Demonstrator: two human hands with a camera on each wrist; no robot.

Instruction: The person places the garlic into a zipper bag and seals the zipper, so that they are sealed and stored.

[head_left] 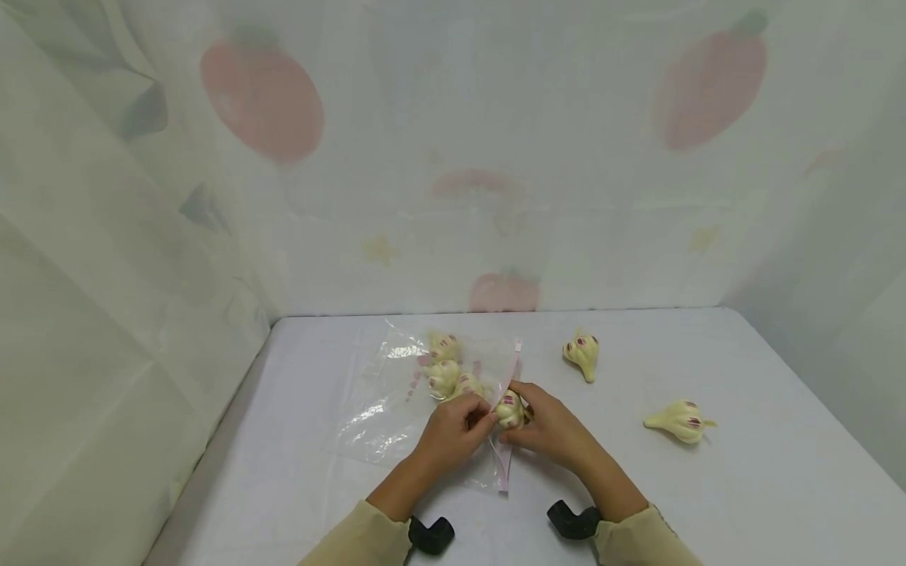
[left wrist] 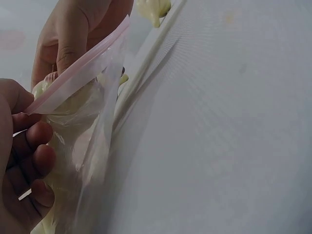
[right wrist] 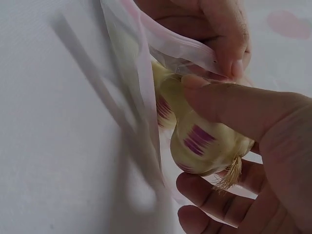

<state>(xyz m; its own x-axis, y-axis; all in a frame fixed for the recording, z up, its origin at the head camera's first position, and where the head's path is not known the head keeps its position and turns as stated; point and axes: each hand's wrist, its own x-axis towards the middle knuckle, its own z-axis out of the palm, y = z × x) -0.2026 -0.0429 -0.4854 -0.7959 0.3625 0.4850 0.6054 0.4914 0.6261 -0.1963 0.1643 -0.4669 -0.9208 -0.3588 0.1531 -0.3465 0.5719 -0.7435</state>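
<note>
A clear zip bag (head_left: 382, 417) with a pink zip edge lies on the table, several garlic bulbs (head_left: 443, 379) inside it. My left hand (head_left: 453, 428) pinches the bag's pink edge (left wrist: 80, 61) between thumb and finger, pulling the mouth apart. With my right hand (head_left: 555, 424) I grip another garlic bulb (right wrist: 200, 139), thumb on top and fingers beneath. Its neck points into the bag's mouth, and its root tuft (right wrist: 231, 175) faces my palm. A second bulb (right wrist: 164, 109) shows behind it, within the opening.
Two loose garlic bulbs lie on the white table to the right, one farther back (head_left: 582, 354) and one nearer the right side (head_left: 683, 421). A printed curtain (head_left: 580, 157) hangs behind the table. Black wrist-worn pieces (head_left: 573, 520) sit at both cuffs.
</note>
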